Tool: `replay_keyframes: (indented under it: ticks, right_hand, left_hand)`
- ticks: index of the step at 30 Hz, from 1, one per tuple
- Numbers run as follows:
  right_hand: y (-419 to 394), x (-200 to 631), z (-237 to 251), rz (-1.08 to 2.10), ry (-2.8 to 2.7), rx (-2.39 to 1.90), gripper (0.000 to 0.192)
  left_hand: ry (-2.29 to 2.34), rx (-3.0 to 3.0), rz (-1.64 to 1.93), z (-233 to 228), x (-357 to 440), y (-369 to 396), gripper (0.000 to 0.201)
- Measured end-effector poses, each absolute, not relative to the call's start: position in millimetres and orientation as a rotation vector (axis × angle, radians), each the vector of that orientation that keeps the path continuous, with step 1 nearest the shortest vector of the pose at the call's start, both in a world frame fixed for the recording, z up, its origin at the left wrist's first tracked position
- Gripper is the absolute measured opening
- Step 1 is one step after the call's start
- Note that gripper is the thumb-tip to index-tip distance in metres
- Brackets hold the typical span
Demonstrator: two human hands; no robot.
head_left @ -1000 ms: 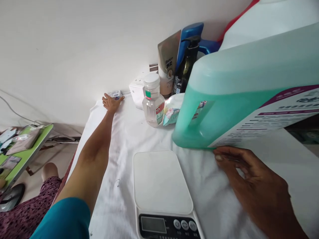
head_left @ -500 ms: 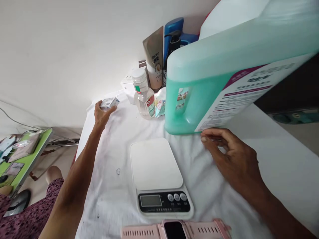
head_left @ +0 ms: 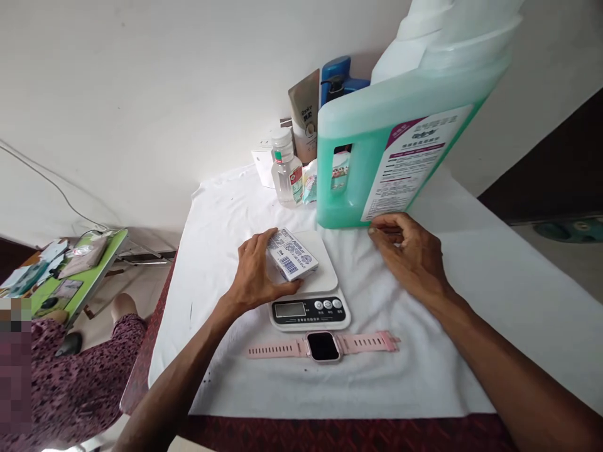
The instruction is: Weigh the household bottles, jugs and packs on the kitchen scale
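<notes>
My left hand (head_left: 257,273) is closed around a small white carton with blue print and a barcode (head_left: 293,256), its thumb along the near side. The carton is tilted over the white platform of a kitchen scale (head_left: 327,276); whether it touches the platform I cannot tell. The scale's display looks blank. My right hand (head_left: 409,251) rests on the cloth by the bottom edge of a large jug of green liquid (head_left: 351,210). Its thumb and fingertips are drawn together, with nothing visible in them. A pink-strapped smartwatch (head_left: 323,346) lies in front of the scale.
Behind the scale stand a clear bottle with a white cap (head_left: 287,179), a white box (head_left: 262,168), a brown tube (head_left: 306,119) and a blue bottle (head_left: 336,66). At left, a seated person in patterned clothing (head_left: 94,383) is beside a green table (head_left: 106,242).
My left hand has brought the carton from the far left of the cloth to over the scale. My right hand stays by the jug. The camera view has shifted, showing more of the near table edge.
</notes>
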State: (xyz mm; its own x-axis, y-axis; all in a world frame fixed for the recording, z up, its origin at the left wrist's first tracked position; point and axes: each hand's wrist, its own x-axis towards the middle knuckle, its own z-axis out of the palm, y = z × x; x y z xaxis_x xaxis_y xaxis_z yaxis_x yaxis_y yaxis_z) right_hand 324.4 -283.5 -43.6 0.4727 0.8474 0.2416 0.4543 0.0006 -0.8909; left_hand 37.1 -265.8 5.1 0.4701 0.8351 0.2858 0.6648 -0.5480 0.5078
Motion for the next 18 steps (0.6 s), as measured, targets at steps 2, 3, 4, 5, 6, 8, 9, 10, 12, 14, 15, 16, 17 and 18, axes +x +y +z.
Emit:
replay_keyframes:
  ticks: [2,3,4,5,6,8,9,10,12,14,15,16,17,18]
  right_hand:
    - [-284,324,-42,0.457,-1.154,-1.626,0.02]
    - [-284,323,-41,0.46,-1.158,-1.623,0.023]
    - [-284,323,-41,0.463,-1.162,-1.62,0.025]
    - [-283,323,-41,0.463,-1.163,-1.618,0.027]
    - [-283,323,-41,0.461,-1.161,-1.618,0.028]
    - [-283,323,-42,0.459,-1.157,-1.62,0.028]
    - [-283,323,-42,0.458,-1.155,-1.622,0.028]
    - [-283,323,-42,0.457,-1.156,-1.625,0.028]
    - [-284,323,-42,0.454,-1.158,-1.633,0.028]
    - [-285,322,-42,0.449,-1.16,-1.643,0.028]
    - [-285,322,-42,0.446,-1.163,-1.647,0.028]
    - [-285,322,-41,0.444,-1.166,-1.652,0.027]
    - [-285,322,-41,0.443,-1.169,-1.658,0.027]
    - [-285,321,-40,0.443,-1.172,-1.666,0.027]
  left_hand:
    - [1.277,2.403,0.675,3,39,-268,0.105]
    - [1.278,2.403,0.65,3,38,-269,0.105]
    - [1.272,2.402,0.632,5,36,-270,0.105]
    - [1.262,2.394,0.629,6,34,-270,0.103]
    - [1.252,2.375,0.647,8,30,-270,0.1]
    - [1.244,2.287,0.761,10,23,-268,0.09]
    - [1.258,2.215,0.847,9,19,-265,0.083]
    - [1.287,2.123,0.945,6,16,-262,0.076]
    - [1.376,1.916,1.128,-5,10,-254,0.067]
    - [1.464,1.738,1.237,-18,6,-247,0.063]
    - [1.494,1.68,1.269,-24,4,-244,0.063]
    - [1.51,1.644,1.289,-29,3,-242,0.063]
    - [1.513,1.629,1.295,-32,2,-241,0.062]
    - [1.51,1.63,1.291,-34,1,-241,0.062]
